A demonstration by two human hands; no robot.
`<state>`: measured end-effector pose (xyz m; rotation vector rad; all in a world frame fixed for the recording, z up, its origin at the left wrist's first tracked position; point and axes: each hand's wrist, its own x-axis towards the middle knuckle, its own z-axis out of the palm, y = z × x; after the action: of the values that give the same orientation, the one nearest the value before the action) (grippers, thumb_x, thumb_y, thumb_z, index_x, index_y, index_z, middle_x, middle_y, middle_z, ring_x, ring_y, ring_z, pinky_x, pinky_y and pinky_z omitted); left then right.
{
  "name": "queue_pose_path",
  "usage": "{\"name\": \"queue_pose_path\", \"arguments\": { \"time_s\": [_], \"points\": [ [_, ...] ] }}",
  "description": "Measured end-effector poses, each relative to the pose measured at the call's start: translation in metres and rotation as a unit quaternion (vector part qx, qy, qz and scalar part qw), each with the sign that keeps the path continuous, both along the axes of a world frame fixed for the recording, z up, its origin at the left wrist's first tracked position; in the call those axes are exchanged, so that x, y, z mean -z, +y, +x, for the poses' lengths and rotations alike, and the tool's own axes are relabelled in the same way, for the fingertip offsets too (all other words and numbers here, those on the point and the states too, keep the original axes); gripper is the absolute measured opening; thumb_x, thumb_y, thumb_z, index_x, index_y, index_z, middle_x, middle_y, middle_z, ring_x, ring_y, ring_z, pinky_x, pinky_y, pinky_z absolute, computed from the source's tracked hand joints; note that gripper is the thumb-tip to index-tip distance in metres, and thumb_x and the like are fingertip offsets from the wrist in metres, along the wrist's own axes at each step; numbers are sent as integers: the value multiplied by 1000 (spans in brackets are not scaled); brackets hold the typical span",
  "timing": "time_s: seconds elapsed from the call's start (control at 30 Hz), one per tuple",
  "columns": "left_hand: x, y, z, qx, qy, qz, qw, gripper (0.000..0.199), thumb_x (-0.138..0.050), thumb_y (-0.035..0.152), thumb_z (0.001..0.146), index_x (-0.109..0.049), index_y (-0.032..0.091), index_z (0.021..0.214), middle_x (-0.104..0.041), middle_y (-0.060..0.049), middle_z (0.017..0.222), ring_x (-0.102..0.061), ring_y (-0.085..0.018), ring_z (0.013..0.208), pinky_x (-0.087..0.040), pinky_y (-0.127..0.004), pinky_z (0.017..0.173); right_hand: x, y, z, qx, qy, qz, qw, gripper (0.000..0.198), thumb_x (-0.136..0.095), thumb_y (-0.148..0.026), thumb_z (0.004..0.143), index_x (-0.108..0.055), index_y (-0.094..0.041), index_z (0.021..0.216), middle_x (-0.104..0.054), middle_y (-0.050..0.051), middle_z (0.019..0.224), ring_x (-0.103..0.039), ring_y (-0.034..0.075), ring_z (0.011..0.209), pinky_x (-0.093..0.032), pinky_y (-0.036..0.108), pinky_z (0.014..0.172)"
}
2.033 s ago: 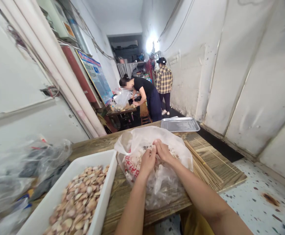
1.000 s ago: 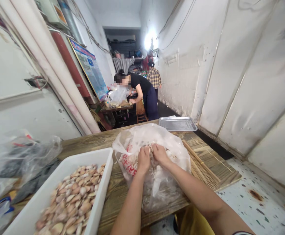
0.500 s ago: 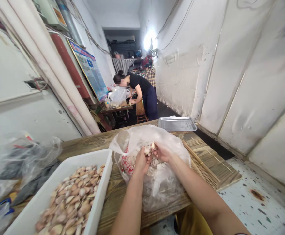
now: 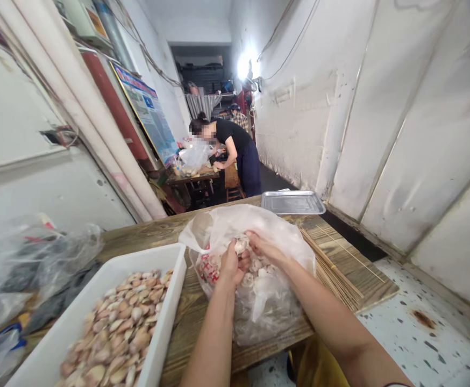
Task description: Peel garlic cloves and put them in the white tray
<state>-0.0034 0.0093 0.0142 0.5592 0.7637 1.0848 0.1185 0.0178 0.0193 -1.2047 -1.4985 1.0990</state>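
Observation:
A thin white plastic bag (image 4: 277, 231) with red print lies open on the wooden table (image 4: 150, 234), full of pale meat pieces. Both my hands are inside its mouth. My left hand (image 4: 232, 265) is closed around a pale piece at its fingertips. My right hand (image 4: 262, 245) touches the same clump from the right, fingers pinched on it. To the left stands a white rectangular tub (image 4: 170, 312) heaped with pinkish-brown sliced pieces.
A bundle of bamboo skewers (image 4: 332, 271) lies right of the bag, a metal tray (image 4: 292, 202) behind it. Crumpled plastic bags (image 4: 37, 269) sit at the left. A person in black (image 4: 237, 153) bends over a far table; another stands beyond. Walls close both sides.
My hands dug in the bag, then lifted a pale piece up near its mouth. The person in the checked shirt has walked away down the corridor.

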Motion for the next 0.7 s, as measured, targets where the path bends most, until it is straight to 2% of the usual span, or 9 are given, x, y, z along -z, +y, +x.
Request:
{"name": "queue_pose_path", "arguments": {
  "time_s": [0.13,0.27,0.33,0.4,0.47,0.53,0.6,0.63,0.7],
  "points": [
    [0,-3,5,-41,47,-12,998,28,-45,39,77,-38,18,60,-29,9,36,-20,-3,27,-13,-16,33,2,-5,-15,-2,-140,134,981,18,-47,-34,82,-53,-18,85,-53,-1,69,-47,10,63,-35,22,62],
    [-1,-6,8,-76,85,12,993,28,-46,38,75,-36,19,58,-29,9,36,-21,-3,27,-13,-16,32,7,-5,-21,48,-149,144,977,17,-37,-23,87,-52,-18,83,-51,-1,66,-46,11,62,-34,24,63],
    [-2,-7,8,-55,70,31,996,28,-46,39,76,-39,17,60,-31,9,37,-21,-2,28,-13,-16,33,9,-2,-19,48,-64,93,992,18,-36,-24,87,-52,-19,82,-47,-3,61,-42,10,55,-32,22,58],
    [-3,-5,5,-4,20,49,999,27,-46,39,77,-44,15,64,-35,7,41,-21,-1,30,-14,-15,33,9,3,-15,6,88,-16,996,20,-35,-30,88,-51,-19,83,-38,-6,54,-32,8,44,-27,19,47],
    [-2,-2,0,39,-38,51,997,24,-45,35,79,-47,13,69,-42,5,47,-24,-1,32,-16,-14,34,9,9,-10,-51,243,-144,958,20,-33,-31,88,-48,-18,82,-29,-9,49,-20,6,38,-17,17,39],
    [-1,2,-3,43,-76,44,995,19,-45,30,80,-48,13,73,-47,3,54,-28,-1,35,-19,-14,35,7,12,-7,-83,332,-226,912,20,-35,-31,87,-44,-18,75,-26,-10,47,-14,4,35,-11,17,36],
    [1,3,-4,20,-89,50,995,16,-47,27,80,-49,12,75,-51,0,60,-33,-1,37,-23,-14,36,7,13,-5,-91,342,-247,902,22,-42,-34,84,-43,-17,69,-30,-10,46,-16,3,34,-10,16,34],
    [2,3,-4,5,-88,62,994,15,-48,27,79,-50,12,76,-53,0,62,-36,-1,39,-25,-14,37,7,13,-5,-90,325,-235,912,22,-46,-36,82,-45,-17,70,-34,-9,46,-19,3,34,-11,16,34],
    [3,3,-1,-22,-67,84,994,15,-51,26,78,-52,12,77,-53,0,62,-40,-2,42,-29,-14,39,8,10,-6,-68,254,-172,949,18,-50,-35,79,-52,-17,83,-43,-8,49,-27,4,35,-17,16,34]
  ]
}}
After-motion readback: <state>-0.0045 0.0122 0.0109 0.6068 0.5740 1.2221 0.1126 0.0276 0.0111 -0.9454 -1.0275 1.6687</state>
